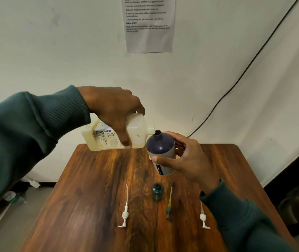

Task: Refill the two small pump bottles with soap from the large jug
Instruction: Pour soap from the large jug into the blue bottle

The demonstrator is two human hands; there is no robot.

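Aloft, jug (137,132) over wooden table (90,197), white wall (54,51).

Dim, warm light is falling from above, leaving a pale sheen on the wooden table (90,215) and a small highlight on the dark bottle (160,148). The wide lens is bowing the wall cable (254,58) and the table's edges, while the printed sheet (148,39) is blurring past reading.

jug (138,132) left of bottle (160,147), above table (90,197)
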